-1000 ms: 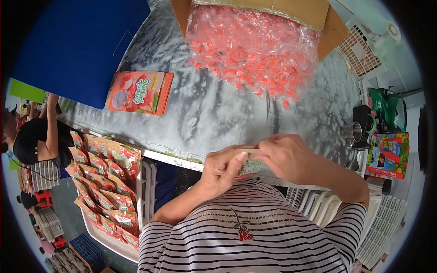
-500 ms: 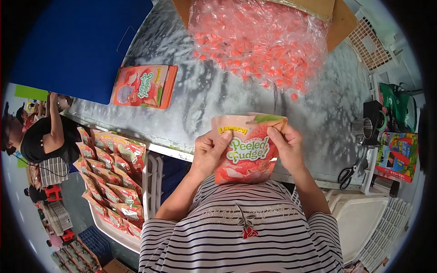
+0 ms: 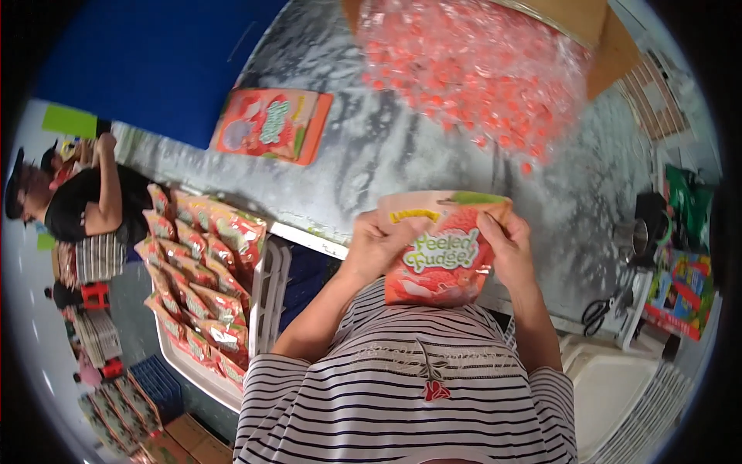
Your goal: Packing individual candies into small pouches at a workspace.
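Upright in front of my striped shirt is a pink and red stand-up pouch (image 3: 440,259) with a full, rounded body. My left hand (image 3: 380,243) pinches its upper left side, thumb across the front. Fingers of my right hand (image 3: 506,240) close on the upper right corner, the thumb on the printed face. Beyond the pouch on the marbled table lies a stack of flat pouches (image 3: 270,124) with the same print. Farther back, a cardboard box (image 3: 614,66) on its side spills small pink wrapped candies (image 3: 479,85) from a clear plastic liner.
At left, a white crate (image 3: 270,286) holds several filled pouches (image 3: 205,278). A blue panel (image 3: 147,69) covers the far left. Black-handled scissors (image 3: 603,309) lie near the right edge, beside a metal cup (image 3: 630,234) and a white tray (image 3: 610,387). A person (image 3: 97,193) in black works at left.
The whole view has shifted, so the table and crate sit farther right. My left thumb has slid inward across the pouch front; both hands still hold the pouch.
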Demonstrator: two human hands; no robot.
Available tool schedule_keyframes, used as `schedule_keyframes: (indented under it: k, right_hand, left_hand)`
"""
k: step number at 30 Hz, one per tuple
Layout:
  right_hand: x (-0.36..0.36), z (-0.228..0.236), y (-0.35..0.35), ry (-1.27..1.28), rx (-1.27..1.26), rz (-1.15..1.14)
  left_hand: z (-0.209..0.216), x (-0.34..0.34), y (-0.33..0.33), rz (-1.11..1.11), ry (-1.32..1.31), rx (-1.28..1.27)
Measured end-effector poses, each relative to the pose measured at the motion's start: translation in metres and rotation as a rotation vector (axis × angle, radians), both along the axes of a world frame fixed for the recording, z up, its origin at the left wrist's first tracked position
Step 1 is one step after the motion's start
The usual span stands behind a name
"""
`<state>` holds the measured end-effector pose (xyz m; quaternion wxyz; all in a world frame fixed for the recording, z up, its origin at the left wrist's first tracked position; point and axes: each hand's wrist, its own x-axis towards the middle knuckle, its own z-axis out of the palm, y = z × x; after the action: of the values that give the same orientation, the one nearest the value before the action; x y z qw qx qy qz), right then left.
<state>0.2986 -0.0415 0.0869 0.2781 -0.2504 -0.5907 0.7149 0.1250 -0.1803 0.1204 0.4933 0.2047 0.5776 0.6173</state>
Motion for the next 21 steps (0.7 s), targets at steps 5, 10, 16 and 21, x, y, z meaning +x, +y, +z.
schedule_keyframes:
  k: [5, 10, 16, 21]
  right_hand:
    - [-0.020, 0.037, -0.011, -0.112, 0.010, 0.126]
    - [-0.031, 0.049, -0.023, -0.122, 0.048, 0.113]
    - [-0.064, 0.048, -0.025, -0.153, 0.289, 0.024]
    - [-0.122, 0.070, -0.074, -0.017, 0.288, 0.170]
  left_hand:
    - [-0.016, 0.003, 0.000, -0.063, 0.022, 0.114]
    - [-0.009, 0.005, -0.009, 0.070, 0.070, 0.259]
    - [-0.010, -0.012, -0.032, 0.517, 0.593, 0.182]
    - [-0.012, -0.006, -0.074, 0.488, 1.119, 0.101]
